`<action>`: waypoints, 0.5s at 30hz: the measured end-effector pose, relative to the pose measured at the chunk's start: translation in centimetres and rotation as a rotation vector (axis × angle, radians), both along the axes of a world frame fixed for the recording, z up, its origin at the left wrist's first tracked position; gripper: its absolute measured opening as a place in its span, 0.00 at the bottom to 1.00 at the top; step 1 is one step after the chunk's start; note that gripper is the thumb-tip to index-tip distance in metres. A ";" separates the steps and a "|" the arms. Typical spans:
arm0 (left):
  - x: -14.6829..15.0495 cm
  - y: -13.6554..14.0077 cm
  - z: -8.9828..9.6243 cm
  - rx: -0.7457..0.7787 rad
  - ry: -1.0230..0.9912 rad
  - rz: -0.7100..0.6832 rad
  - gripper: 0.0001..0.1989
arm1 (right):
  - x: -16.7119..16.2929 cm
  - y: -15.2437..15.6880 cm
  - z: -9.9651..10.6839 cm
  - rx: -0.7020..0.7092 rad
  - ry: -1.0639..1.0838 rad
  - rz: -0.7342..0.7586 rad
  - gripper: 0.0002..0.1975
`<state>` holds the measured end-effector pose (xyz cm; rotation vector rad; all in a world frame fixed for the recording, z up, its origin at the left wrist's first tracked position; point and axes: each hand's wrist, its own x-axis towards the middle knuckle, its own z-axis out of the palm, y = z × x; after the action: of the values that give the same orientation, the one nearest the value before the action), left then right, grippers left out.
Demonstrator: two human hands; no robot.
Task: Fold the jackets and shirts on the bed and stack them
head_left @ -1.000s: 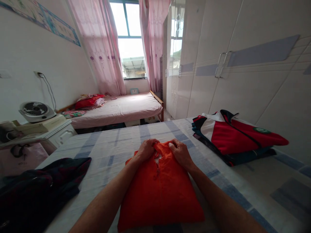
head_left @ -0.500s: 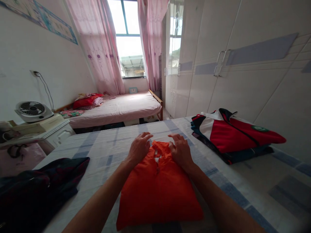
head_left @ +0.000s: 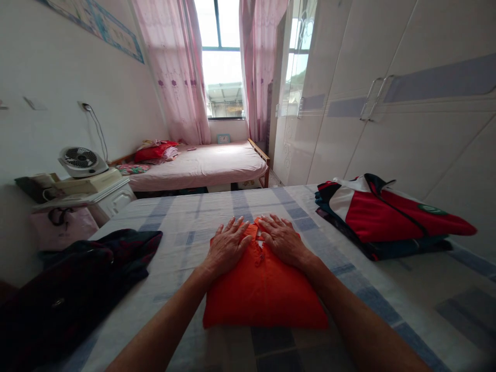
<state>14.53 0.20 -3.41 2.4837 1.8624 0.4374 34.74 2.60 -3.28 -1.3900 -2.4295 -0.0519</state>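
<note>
A folded orange shirt point(head_left: 265, 297) lies on the bed in front of me, its collar end pointing away. My left hand point(head_left: 229, 247) rests flat on the upper left of the shirt, fingers spread. On the upper right, my right hand point(head_left: 282, 238) lies flat too, its fingers stretched toward the collar. The collar opening with a white label shows between my two thumbs. Both palms press on the cloth without gripping it.
A stack of folded clothes with a red, white and black jacket point(head_left: 391, 214) on top sits at the right. Dark crumpled clothing point(head_left: 89, 289) lies at the left. Beyond are a small fan point(head_left: 82, 159), a second bed point(head_left: 209, 168) and a white wardrobe point(head_left: 349, 139).
My hands have gone from curled fingers at the collar to lying flat on the shirt. The shirt's near edge sits farther from me, and the view has turned slightly left.
</note>
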 end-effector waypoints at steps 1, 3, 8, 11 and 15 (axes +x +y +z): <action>0.0 -0.3 0.0 -0.014 -0.019 -0.022 0.26 | -0.2 0.0 0.0 -0.049 -0.015 0.032 0.25; -0.1 -0.7 -0.2 -0.089 -0.056 -0.040 0.26 | -0.6 0.3 -0.2 -0.186 -0.057 0.051 0.27; -1.3 -3.0 0.7 -0.131 -0.133 0.012 0.26 | 0.5 -0.1 0.1 -0.256 0.069 -0.045 0.27; -2.2 -6.9 2.1 -0.011 -0.213 -0.012 0.26 | 2.9 -3.2 1.8 -0.139 0.320 -0.119 0.28; -2.9 -12.6 1.6 0.063 -0.066 -0.296 0.29 | 5.2 -10.8 3.2 -0.144 0.715 -0.177 0.23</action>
<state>11.65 -12.38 -1.80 2.6887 1.4458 0.5661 39.97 -8.22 -0.03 -1.3722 -1.7420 0.4994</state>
